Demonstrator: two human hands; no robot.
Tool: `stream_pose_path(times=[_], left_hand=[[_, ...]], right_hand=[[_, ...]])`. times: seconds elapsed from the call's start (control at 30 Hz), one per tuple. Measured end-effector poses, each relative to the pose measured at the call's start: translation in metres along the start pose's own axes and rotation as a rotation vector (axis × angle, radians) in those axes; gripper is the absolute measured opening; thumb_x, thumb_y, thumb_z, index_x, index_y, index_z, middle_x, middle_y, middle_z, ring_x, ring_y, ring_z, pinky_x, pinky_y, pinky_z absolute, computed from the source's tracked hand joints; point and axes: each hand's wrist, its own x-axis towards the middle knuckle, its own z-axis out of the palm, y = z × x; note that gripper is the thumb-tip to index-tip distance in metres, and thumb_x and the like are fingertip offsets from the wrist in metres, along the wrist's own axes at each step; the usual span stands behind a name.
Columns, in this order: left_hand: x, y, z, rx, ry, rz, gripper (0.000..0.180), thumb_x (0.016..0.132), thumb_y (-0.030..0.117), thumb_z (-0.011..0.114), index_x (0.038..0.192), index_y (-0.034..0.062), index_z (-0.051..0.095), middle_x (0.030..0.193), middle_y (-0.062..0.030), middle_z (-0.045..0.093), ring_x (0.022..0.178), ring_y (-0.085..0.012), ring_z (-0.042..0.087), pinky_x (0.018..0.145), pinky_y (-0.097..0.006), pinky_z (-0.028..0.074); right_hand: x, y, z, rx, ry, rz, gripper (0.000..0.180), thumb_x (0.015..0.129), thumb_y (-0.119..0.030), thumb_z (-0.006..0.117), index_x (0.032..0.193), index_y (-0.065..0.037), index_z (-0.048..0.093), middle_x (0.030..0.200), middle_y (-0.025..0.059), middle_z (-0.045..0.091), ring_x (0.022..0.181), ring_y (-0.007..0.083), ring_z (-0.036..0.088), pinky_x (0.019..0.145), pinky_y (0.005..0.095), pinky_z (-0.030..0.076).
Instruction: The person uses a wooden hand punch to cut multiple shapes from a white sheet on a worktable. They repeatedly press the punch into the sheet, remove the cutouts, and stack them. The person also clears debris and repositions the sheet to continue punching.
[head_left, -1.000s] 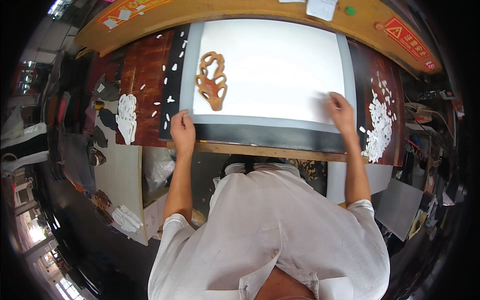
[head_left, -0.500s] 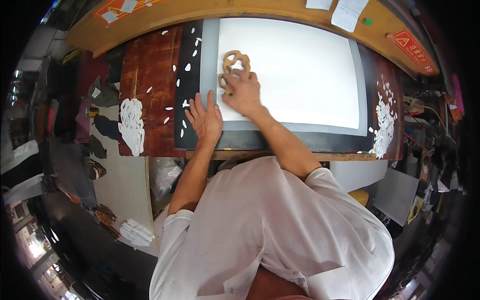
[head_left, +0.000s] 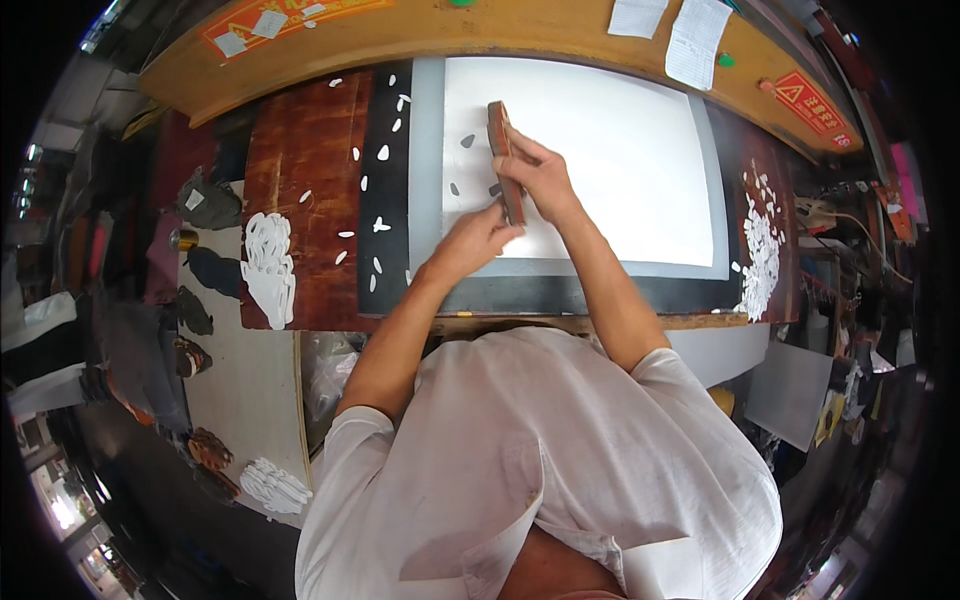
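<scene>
A cutting die (head_left: 507,165), a brown shaped frame with openings, is tipped up on its edge over the left part of a white sheet (head_left: 620,170). My right hand (head_left: 546,182) grips its upper and middle part from the right, fingers wrapped round it. With fingers closed at its lower end, my left hand (head_left: 476,240) also holds the die. Small dark oval openings (head_left: 467,141) show in the sheet left of the die. Under the sheet lies a grey board (head_left: 427,130) on a black pad (head_left: 590,295).
White cut pieces lie in a stack (head_left: 268,265) on the left of the reddish-brown table (head_left: 300,140). A heap of small white scraps (head_left: 762,255) is at the right, with more scattered on the black strip. A yellow machine beam (head_left: 540,30) spans the far side.
The die was lying flat under my right hand and is now tilted up on edge. My left hand has moved right from the board's edge onto the die. Dark openings now show in the sheet.
</scene>
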Motion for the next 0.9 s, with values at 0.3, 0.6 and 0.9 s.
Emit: stream_pose_path(times=[0.3,0.6,0.9], left_hand=[[-0.053,-0.057,-0.034,0.468,0.73,0.091,0.032,0.102,0.016,0.064,0.13,0.0015,0.07,0.121,-0.0199,0.071,0.113,-0.039,0.066,0.102,-0.048,0.051],[-0.057,-0.046,0.01,0.516,0.723,0.115,0.037,0.099,0.01,0.064,0.134,-0.0028,0.063,0.143,-0.0245,0.056,0.133,-0.0476,0.05,0.113,-0.057,0.041],[-0.098,-0.081,0.03,0.752,0.652,0.108,0.038,0.097,0.014,0.065,0.131,-0.0025,0.066,0.144,-0.0257,0.056,0.14,-0.0495,0.047,0.117,-0.059,0.039]], right_hand=[[-0.018,-0.029,-0.05,-1.121,0.125,-0.493,0.059,0.078,-0.022,0.082,0.134,-0.01,0.076,0.12,0.0106,0.077,0.105,0.0304,0.062,0.095,0.0419,0.057],[-0.026,0.038,-0.046,-1.262,0.106,-0.495,0.051,0.071,-0.03,0.085,0.119,-0.011,0.081,0.126,0.0131,0.073,0.125,0.0504,0.055,0.106,0.0596,0.048],[-0.036,0.028,-0.053,-1.273,0.143,-0.546,0.052,0.076,-0.032,0.087,0.123,-0.011,0.08,0.13,0.0146,0.07,0.125,0.0477,0.054,0.111,0.0579,0.044]])
